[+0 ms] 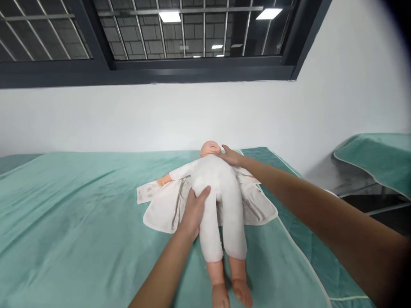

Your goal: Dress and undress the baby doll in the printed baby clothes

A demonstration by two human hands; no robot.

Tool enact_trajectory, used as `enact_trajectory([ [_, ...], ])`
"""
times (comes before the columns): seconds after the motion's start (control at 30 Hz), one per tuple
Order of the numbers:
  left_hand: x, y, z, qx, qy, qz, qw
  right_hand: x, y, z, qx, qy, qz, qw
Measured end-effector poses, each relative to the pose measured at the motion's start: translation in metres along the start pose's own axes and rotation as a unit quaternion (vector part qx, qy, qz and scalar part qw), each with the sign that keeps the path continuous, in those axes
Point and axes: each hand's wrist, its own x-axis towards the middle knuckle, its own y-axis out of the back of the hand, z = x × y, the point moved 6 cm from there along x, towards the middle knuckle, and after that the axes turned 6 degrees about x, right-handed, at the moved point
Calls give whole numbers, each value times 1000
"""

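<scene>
Smooth, rounded plastic feet (220, 295) lie nearest, below the plump white fabric legs of a doll (213, 173) stretched on its back. The left hand (194, 211) grips its hip, thumb on top, other fingers hidden. Beneath the doll spreads an off-white jacket (160, 216) with curved hems, on wrinkled, plush green cloth (80, 214). Farther up, the right hand (231, 156) touches the neck, thumb spread from the fingers. Behind: plain white wall (160, 115), dark-framed, barred window (192, 75).
</scene>
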Motion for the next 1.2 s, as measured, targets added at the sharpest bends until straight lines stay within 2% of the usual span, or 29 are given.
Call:
enact_trajectory([
  [0.1,5,10,0,32,16,-7,999,5,-5,9,-16,4,-33,999],
  [0.17,10,22,7,92,32,-34,995,8,3,8,-55,12,-34,998],
  [0.23,19,38,18,181,44,-49,981,11,17,-4,-116,39,3,992],
  [0.3,33,57,32,274,14,-3,962,11,24,-26,-157,84,58,982],
  [0.33,42,65,39,333,-16,36,942,9,20,-40,-157,106,75,979],
  [0.4,56,73,49,476,-80,124,867,5,-2,-70,-150,151,74,974],
  [0.47,67,73,48,603,-106,181,770,-2,-43,-104,-185,251,22,950],
  [0.5,71,71,44,645,-107,192,732,-7,-69,-119,-229,308,-27,923],
  [0.53,74,69,39,671,-106,193,708,-10,-92,-129,-272,343,-61,897],
  [0.57,76,68,34,685,-107,190,696,-9,-111,-133,-304,345,-87,884],
  [0.67,73,72,26,681,-124,191,696,2,-143,-131,-345,287,-131,884],
  [0.77,67,84,26,651,-146,226,710,9,-150,-120,-340,246,-150,895],
  [0.87,64,96,28,628,-172,266,711,6,-145,-111,-326,238,-151,902],
  [1.0,67,106,27,602,-170,281,728,-2,-130,-107,-301,234,-123,916],
  [1.1,69,113,27,569,-160,284,755,-7,-121,-104,-276,232,-107,927],
  [1.2,67,125,30,492,-160,312,797,-9,-111,-101,-237,230,-87,940],
])
